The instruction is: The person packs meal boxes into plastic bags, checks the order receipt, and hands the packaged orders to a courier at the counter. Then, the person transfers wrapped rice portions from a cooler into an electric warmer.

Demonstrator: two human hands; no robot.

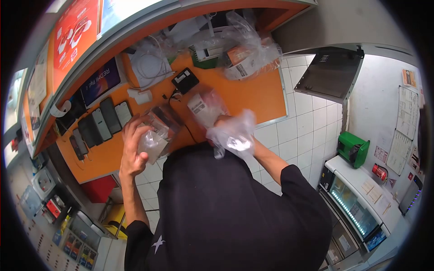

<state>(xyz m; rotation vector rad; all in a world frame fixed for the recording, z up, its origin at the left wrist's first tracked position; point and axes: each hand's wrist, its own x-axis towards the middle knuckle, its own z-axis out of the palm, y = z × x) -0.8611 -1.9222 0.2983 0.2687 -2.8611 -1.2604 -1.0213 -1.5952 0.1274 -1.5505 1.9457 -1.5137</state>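
Note:
My left hand [134, 151] is at the near edge of the orange counter, its fingers curled around a clear plastic bag [159, 133] with dark, reddish and pale contents I cannot make out. My right hand [222, 121] is largely hidden by crumpled clear plastic wrapping [237, 135]. Its visible fingers are closed at the end of a plastic-wrapped packet [205, 107] bearing a white label. Just beyond lies a small black box [185, 81] with a white sticker, and a dark cable runs between the two hands.
Several phones [102, 123] line the left of the orange counter [260, 97], near a Redmi Pad box [100, 82]. Bagged boxes [253, 63] and a coiled white cable [149, 67] lie at the back. A dark metal panel [332, 72] juts out on the right.

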